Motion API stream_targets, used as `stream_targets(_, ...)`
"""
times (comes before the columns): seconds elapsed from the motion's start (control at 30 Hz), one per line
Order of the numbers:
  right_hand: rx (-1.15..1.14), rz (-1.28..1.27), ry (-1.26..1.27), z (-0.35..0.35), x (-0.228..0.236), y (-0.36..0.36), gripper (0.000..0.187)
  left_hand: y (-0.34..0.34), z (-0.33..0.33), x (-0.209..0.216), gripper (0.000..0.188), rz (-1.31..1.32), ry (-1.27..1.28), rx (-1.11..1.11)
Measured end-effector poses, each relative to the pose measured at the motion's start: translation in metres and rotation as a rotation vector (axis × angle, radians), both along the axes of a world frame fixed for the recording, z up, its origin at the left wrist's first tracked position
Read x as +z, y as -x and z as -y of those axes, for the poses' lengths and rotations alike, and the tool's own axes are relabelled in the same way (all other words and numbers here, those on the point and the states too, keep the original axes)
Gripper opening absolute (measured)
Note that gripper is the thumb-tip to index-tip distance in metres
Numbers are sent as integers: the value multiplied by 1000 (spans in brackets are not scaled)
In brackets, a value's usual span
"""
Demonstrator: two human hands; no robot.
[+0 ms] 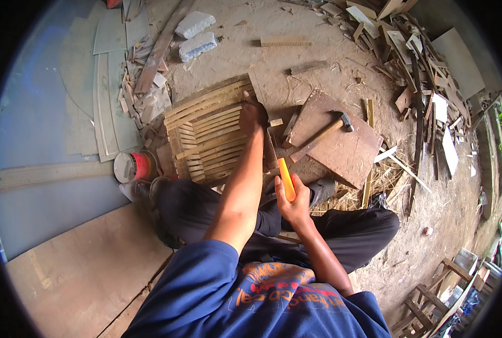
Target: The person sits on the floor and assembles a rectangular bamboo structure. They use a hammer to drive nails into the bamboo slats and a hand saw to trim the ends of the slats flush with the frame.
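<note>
A slatted wooden panel [206, 132] lies tilted in front of my crossed legs, its thin slats set in a frame. My left hand [253, 115] reaches across to its right side and grips the frame edge there, thumb along the slats; the fingers are partly hidden. My right hand [294, 200] is wrapped round a tool with a tapered orange handle [286, 179], close to the panel's lower right corner. The tool's working end cannot be made out against the frame. Right of the panel, a hammer [327, 131] rests on a brown board [344, 149].
A red and white bucket [131, 167] stands left of the panel. Two pale blocks [196, 35] and loose wood strips [286, 41] lie farther off. Scrap wood [425, 96] is heaped along the right. Large sheets [54, 112] cover the left side.
</note>
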State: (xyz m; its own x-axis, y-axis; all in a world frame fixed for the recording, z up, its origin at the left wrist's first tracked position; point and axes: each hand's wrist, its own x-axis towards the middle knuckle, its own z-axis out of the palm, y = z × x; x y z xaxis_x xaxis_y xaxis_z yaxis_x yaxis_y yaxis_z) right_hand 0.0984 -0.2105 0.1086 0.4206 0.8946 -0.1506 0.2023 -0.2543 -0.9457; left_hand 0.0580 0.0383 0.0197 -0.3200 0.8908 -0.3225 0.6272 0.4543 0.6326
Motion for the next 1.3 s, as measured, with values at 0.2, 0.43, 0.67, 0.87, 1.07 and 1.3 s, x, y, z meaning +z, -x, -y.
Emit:
stream_targets(0.2, 13, 23, 70, 40, 17, 3, 23, -1, -3, -9, 85, -55, 16, 73)
stream_targets(0.43, -7, 155, 13, 22, 24, -7, 24, -5, 0, -6, 83, -59, -5, 53)
stream_targets(0.67, 2, 104, 44, -2, 15, -15, 29, 0, 4, 0, 85, 28, -47, 70)
stream_targets(0.87, 4, 90, -24, 4, -2, -25, 29, 8, -3, -18, 81, -18, -33, 1)
stream_targets(1.07, -5, 36, -50, 36, -11, -26, 30, 36, 30, -10, 64, -155, -167, -296)
stream_targets(1.3, -89, -539, 16, 49, -13, -29, 22, 38, 54, -9, 65, -327, -284, -346)
